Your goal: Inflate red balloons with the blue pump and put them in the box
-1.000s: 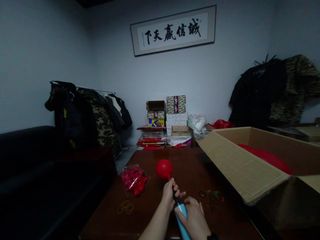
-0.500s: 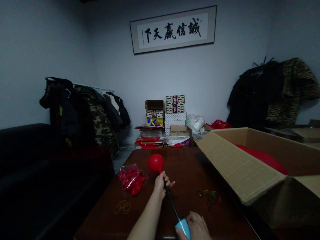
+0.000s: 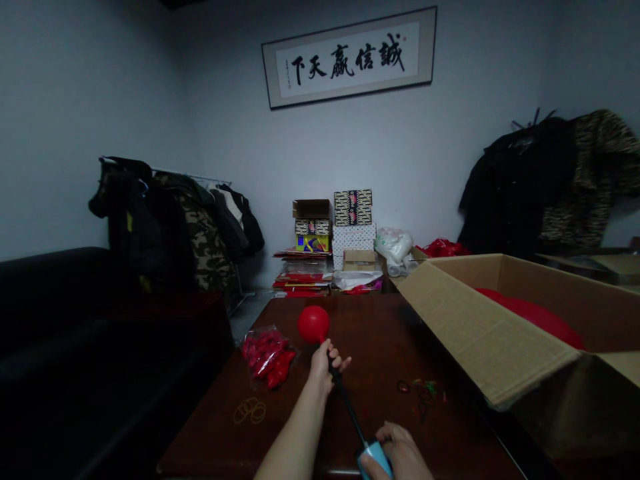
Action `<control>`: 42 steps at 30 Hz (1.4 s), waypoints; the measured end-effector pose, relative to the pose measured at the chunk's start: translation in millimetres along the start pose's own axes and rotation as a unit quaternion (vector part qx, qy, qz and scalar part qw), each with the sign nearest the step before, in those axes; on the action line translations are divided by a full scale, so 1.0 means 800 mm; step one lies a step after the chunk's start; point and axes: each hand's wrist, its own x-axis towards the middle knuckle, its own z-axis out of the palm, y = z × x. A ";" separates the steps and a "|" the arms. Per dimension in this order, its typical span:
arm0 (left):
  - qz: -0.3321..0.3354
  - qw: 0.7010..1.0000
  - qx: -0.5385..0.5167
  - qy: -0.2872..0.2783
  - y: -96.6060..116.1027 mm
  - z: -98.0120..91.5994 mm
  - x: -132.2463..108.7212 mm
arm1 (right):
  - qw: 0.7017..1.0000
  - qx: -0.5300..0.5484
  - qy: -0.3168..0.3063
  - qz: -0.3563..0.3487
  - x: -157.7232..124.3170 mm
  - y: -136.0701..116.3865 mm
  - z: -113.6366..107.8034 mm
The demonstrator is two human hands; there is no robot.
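Note:
A small, partly inflated red balloon points away from me above the dark table. My left hand is closed around the balloon's neck, at the far end of a hand balloon pump with a black shaft. The light blue part of this pump, at the near end, is gripped by my right hand, thumb across it. Left of my left hand lies a clear plastic bag of red balloons. Nearer to me are several yellowish rubber bands.
On the right stands an open cardboard box with a large red object inside, its flap leaning over the brown table. Small dark and coloured bands lie near the table's right side. A black sofa stands left.
The view has shifted slightly, so most things sit a little further right. My right hand and the blue end of the pump are slightly further right. The balloon looks about the same size.

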 end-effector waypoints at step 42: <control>0.021 0.999 0.010 -0.025 0.029 -0.001 0.013 | 0.996 -0.062 -0.046 0.051 0.003 -0.018 0.005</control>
